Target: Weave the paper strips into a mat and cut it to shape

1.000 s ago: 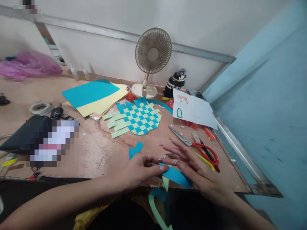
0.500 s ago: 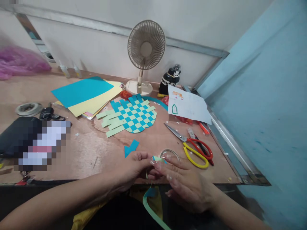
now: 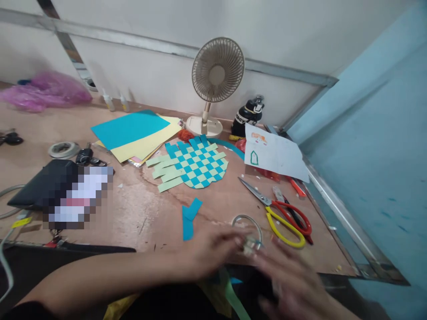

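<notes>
My left hand point(image 3: 213, 251), blurred by motion, pinches a small folded paper piece point(image 3: 251, 246) in pale green and blue over the table's front edge. Beside it my right hand point(image 3: 293, 275) is smeared too, its fingers stretched out towards the piece; contact is unclear. A long green paper strip point(image 3: 233, 295) hangs below the hands over my lap. Just behind them lies a tape ring point(image 3: 247, 218). Two crossed blue paper strips point(image 3: 190, 218) rest left of the hands. Further back is a woven blue-and-green paper sheet point(image 3: 200, 164) with loose strip ends on its left.
Scissors point(image 3: 280, 213) with red and yellow handles lie at right, near a cutter point(image 3: 278, 194). A drawing point(image 3: 275, 153), black bottle point(image 3: 247, 118) and fan point(image 3: 218, 71) stand behind. At left are coloured sheets point(image 3: 133, 131), a tape roll point(image 3: 63, 150), keys point(image 3: 85, 155) and a black pouch point(image 3: 46, 182).
The view has shifted left, so things on the table appear further right. Both hands have moved right across the picture with the paper piece, and the right hand's fingers have drawn back from it.
</notes>
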